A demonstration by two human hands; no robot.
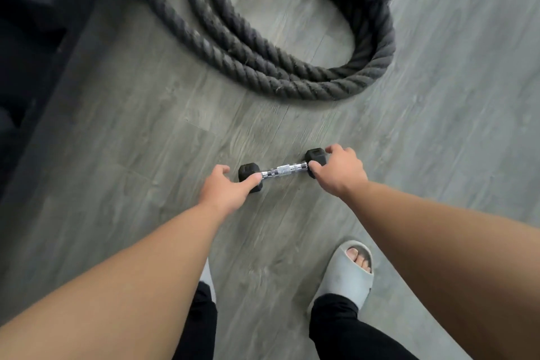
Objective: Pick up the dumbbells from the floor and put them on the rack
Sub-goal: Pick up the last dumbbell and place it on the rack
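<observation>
My grey slipper (347,272) stands on the floor (131,155) just short of the dumbbell (282,170). My left hand (230,188) grips its left head and my right hand (339,171) grips its right head. Beyond the dumbbell lies a coiled rope (292,67).

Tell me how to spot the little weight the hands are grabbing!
Find the big coiled grey rope on the wooden floor. Just nearer the person lies the dumbbell, with the left hand and right hand on its ends. It alone has a shiny silver bar between two black blocks.
</observation>
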